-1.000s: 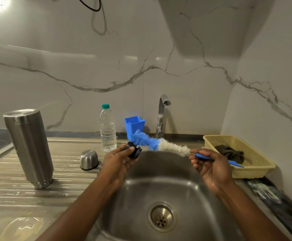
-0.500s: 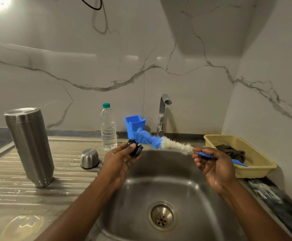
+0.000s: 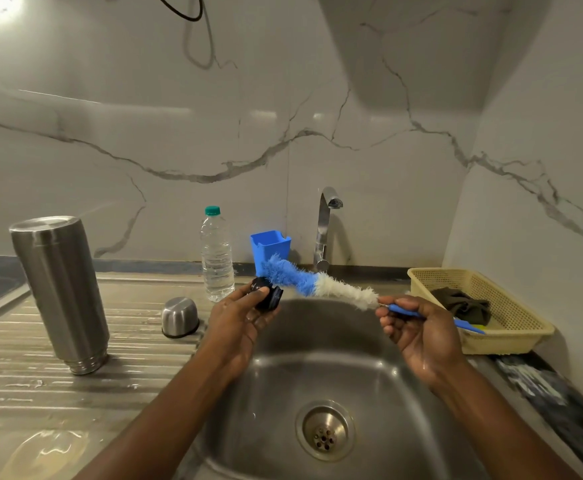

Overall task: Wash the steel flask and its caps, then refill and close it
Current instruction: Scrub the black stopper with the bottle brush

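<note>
The steel flask (image 3: 59,289) stands upside down on the ribbed drainboard at the left, its mouth on the steel. A steel cup cap (image 3: 180,317) sits inverted to its right. My left hand (image 3: 238,323) holds the black inner cap (image 3: 268,296) over the sink's back left corner. My right hand (image 3: 420,332) grips the blue handle of a bottle brush (image 3: 318,284). The brush's blue bristle tip lies against the top of the black cap.
The steel sink (image 3: 318,375) with its drain lies below both hands. A tap (image 3: 326,226), a blue holder (image 3: 270,245) and a plastic water bottle (image 3: 216,258) stand at the back. A yellow basket (image 3: 512,308) with a dark cloth sits at the right.
The brush and both hands have shifted slightly; the bristle tip keeps rubbing over the black cap. Flask and steel cap have not moved.
</note>
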`<control>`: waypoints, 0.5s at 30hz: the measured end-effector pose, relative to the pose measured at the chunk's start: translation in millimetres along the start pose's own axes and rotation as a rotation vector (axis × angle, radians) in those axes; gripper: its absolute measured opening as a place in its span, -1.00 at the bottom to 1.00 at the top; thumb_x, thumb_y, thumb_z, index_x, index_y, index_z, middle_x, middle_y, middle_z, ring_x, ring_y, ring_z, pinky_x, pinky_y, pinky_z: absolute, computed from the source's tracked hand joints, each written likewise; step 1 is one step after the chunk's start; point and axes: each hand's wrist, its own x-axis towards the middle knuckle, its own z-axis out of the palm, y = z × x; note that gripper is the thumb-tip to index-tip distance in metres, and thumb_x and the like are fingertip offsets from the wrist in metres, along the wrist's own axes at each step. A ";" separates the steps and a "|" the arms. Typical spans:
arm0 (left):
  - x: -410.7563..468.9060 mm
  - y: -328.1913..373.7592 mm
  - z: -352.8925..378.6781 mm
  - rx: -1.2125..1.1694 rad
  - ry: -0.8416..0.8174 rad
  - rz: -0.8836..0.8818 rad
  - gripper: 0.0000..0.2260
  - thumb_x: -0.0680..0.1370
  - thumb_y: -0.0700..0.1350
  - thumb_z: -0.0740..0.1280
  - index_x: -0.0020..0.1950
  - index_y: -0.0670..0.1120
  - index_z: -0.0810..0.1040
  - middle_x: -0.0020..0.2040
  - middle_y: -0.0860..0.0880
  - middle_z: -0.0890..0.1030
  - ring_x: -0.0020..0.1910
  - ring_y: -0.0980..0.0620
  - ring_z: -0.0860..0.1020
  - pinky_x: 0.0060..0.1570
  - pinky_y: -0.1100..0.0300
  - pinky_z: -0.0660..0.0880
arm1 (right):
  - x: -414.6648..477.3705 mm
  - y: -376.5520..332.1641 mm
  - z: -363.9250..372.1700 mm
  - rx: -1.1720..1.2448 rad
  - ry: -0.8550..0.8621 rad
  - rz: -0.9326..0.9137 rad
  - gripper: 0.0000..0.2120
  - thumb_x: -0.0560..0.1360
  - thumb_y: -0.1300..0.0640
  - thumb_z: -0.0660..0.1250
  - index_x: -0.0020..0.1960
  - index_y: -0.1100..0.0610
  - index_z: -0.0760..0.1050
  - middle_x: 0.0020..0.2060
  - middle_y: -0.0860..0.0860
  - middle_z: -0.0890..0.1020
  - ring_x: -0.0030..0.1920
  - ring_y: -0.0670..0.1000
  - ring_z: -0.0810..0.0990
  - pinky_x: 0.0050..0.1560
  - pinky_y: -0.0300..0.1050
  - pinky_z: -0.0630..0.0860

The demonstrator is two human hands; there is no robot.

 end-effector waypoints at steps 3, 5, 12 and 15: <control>1.7 2.4 -2.1 0.008 0.018 0.014 -0.71 0.60 -0.31 0.39 0.32 -0.27 0.57 0.20 -0.26 0.71 0.21 -0.20 0.69 0.24 -0.07 0.63 | 0.4 -7.8 -3.0 0.010 0.023 -0.017 -0.70 0.61 0.31 0.11 -0.03 0.42 0.59 -0.33 0.22 0.65 -0.39 0.02 0.61 -0.41 -0.24 0.58; 1.6 0.7 -2.2 0.024 0.009 0.012 -0.69 0.59 -0.30 0.41 0.33 -0.28 0.57 0.19 -0.24 0.72 0.20 -0.18 0.71 0.22 -0.05 0.65 | 0.4 -8.7 -5.2 0.025 0.041 -0.022 -0.71 0.61 0.30 0.11 -0.02 0.42 0.57 -0.34 0.21 0.64 -0.40 0.01 0.61 -0.42 -0.25 0.57; 0.5 0.2 0.1 0.034 -0.029 0.002 -0.71 0.58 -0.38 0.36 0.31 -0.29 0.58 0.20 -0.28 0.70 0.12 -0.18 0.72 0.15 -0.03 0.66 | 1.3 -10.1 -4.3 0.005 0.037 -0.005 -0.71 0.60 0.31 0.12 -0.04 0.41 0.58 -0.35 0.20 0.63 -0.41 0.00 0.60 -0.43 -0.25 0.57; -2.0 -2.4 2.5 0.037 -0.041 -0.003 -0.71 0.58 -0.40 0.34 0.30 -0.30 0.57 0.20 -0.30 0.70 0.14 -0.21 0.71 0.15 -0.03 0.66 | 0.9 -6.1 -4.0 0.009 0.036 -0.005 -0.71 0.60 0.30 0.12 -0.03 0.41 0.59 -0.33 0.21 0.63 -0.40 0.01 0.60 -0.43 -0.24 0.57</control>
